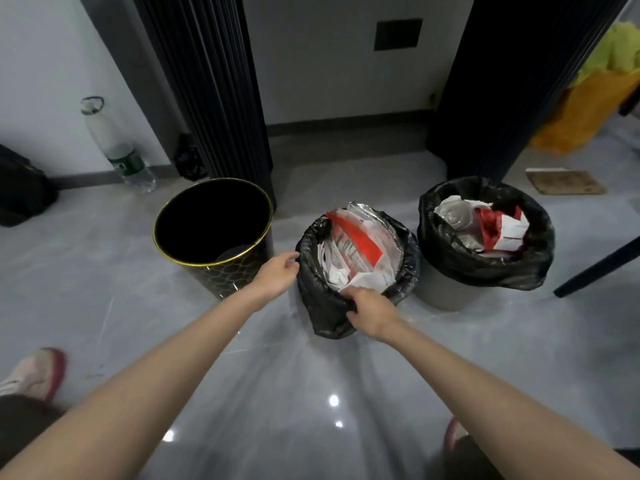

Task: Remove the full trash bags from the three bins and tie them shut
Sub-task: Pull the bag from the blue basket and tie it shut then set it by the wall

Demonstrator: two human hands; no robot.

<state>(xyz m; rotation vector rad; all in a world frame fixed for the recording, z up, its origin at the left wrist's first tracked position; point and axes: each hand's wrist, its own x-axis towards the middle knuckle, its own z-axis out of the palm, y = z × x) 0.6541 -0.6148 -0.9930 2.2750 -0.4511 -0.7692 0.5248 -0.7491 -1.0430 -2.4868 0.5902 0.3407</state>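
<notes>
Under right fingers (356, 296), black bag (322, 306) rim.

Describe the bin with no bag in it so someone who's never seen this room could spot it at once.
Find the dark ribbed column on the left; three bins stand in a row on the grey floor. Take the leftmost bin, at that column's foot. It alone is gold-rimmed and unlined; the other two carry stuffed black liners, the middle bag and the right bag.
</notes>
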